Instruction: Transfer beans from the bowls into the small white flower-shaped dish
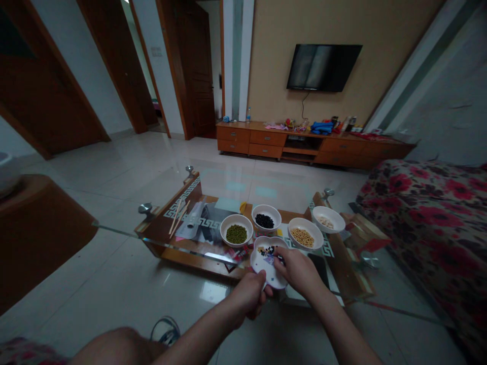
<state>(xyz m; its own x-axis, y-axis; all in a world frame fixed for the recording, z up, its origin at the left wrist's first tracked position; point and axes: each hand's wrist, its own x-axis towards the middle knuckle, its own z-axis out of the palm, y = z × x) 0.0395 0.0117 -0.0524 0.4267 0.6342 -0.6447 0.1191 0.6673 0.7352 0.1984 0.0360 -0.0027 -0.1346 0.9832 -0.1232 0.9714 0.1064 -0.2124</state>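
The left hand [248,298] has its grip closed on the near rim of the plate [259,266], at the middle of the bench's [207,253] near edge. The right hand's [299,268] grip is narrow, fingertips among the plate's mixed beans [271,250]; I cannot tell if it pinches any. Just beyond, bowls [223,234] hold green beans [236,234], black beans [264,221], yellow beans [302,237] and pale bits [325,222], left to right.

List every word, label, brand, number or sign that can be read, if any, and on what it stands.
No text can be read.
White flower-shaped plate: purple marks, too small to read.
Red patterned item left of the plate: too blurred.
Bluish bottle on the brown wooden cabinet: too small.
Black rectangular television: no brand legible.
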